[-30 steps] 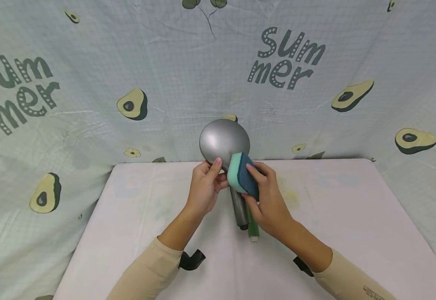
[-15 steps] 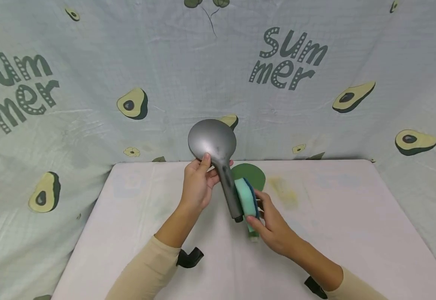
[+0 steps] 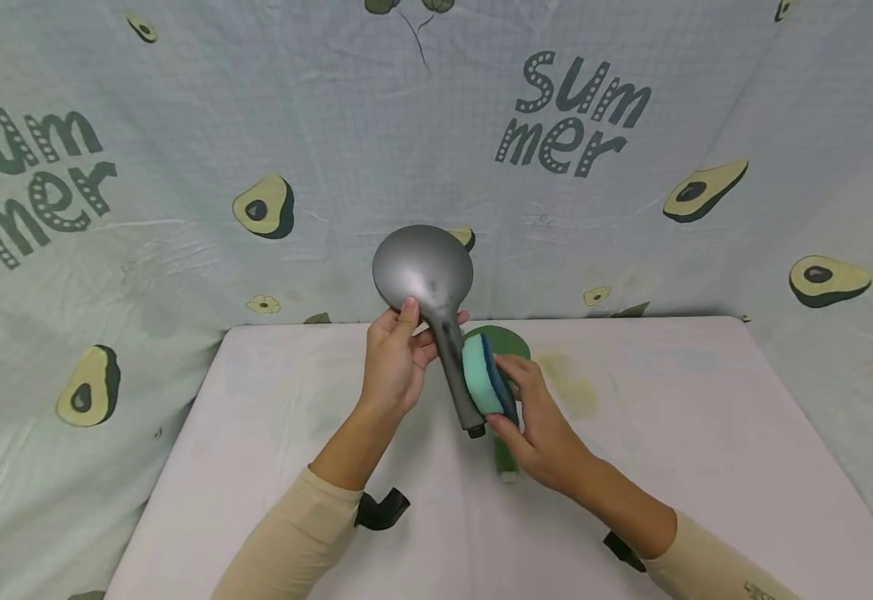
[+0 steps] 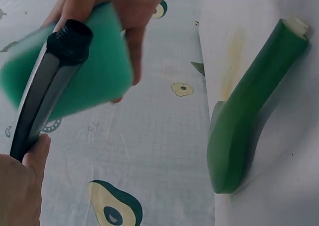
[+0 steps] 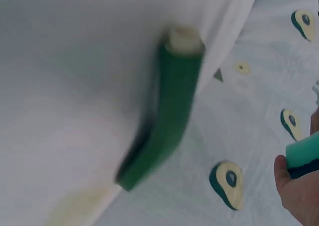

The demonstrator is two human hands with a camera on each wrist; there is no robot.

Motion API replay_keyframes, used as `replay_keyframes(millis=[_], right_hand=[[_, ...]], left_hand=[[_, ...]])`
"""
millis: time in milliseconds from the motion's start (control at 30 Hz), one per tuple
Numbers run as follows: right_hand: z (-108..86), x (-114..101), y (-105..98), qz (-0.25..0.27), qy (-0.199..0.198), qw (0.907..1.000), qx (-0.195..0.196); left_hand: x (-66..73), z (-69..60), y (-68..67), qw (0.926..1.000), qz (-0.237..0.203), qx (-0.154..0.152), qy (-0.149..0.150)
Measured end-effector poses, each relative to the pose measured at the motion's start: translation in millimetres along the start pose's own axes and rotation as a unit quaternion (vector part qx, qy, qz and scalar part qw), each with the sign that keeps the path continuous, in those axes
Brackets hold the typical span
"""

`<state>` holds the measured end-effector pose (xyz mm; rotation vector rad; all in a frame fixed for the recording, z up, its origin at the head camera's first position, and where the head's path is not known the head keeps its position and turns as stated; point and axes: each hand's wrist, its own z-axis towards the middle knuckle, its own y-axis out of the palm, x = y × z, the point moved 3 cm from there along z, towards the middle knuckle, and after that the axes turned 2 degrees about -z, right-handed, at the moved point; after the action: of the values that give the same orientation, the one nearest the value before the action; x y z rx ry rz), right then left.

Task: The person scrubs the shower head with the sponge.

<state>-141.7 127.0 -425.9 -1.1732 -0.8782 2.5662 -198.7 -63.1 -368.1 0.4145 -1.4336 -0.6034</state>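
My left hand grips a grey shower head near its neck, thumb on the back of the round head. The shower head is held up above the table, its handle slanting down to the right and ending in a black threaded tip. In my right hand is a sponge, teal foam on one side and dark blue scrubbing layer on the other. The foam side lies against the handle's right side. A second shower head, green with a pale threaded end, lies on the table below, partly hidden by the sponge and right hand.
The table has a white cover with a yellowish stain right of the green shower head. Behind it hangs a pale cloth printed with avocados and lettering. Black straps show at both wrists.
The grey shower head has shifted left. The sponge dropped from the neck to low on the handle, then rose a little along it. More of the green shower head shows.
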Motion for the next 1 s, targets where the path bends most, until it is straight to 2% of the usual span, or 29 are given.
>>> replay_keyframes(millis=[167, 300, 367, 467, 600, 700, 800, 1000], right_hand=[[36.5, -1, -16, -0.016, 0.011, 0.9998, -0.002], [48.8, -2, -25, -0.052, 0.014, 0.9985, -0.012], [46.9, -1, -26, -0.064, 0.009, 0.9976, -0.021], [34.4, 2, -27, -0.081, -0.013, 0.9958, -0.040], [7.2, 12, -30, -0.107, -0.071, 0.9889, -0.075], [-12.4, 18, -36, -0.142, -0.138, 0.9764, -0.085], [-22.7, 20, -42, -0.186, -0.203, 0.9586, -0.073], [-16.6, 8, -41, -0.281, -0.289, 0.9148, -0.029]], left_hand=[[-0.7, 0.1, 2.9, 0.9998, -0.006, 0.020, -0.007], [-2.3, 1.5, 2.4, 0.9994, 0.000, 0.031, -0.014], [-3.3, 2.3, 0.6, 0.9991, 0.003, 0.037, -0.019], [-4.3, 4.1, -2.2, 0.9990, 0.003, 0.036, -0.028], [-3.4, 5.8, -5.4, 0.9993, 0.002, 0.025, -0.029], [-2.1, 7.4, -7.2, 0.9994, 0.002, 0.022, -0.026], [-1.9, 9.1, -8.7, 0.9993, 0.002, 0.029, -0.025], [-5.3, 10.2, -10.0, 0.9986, 0.009, 0.052, -0.007]])
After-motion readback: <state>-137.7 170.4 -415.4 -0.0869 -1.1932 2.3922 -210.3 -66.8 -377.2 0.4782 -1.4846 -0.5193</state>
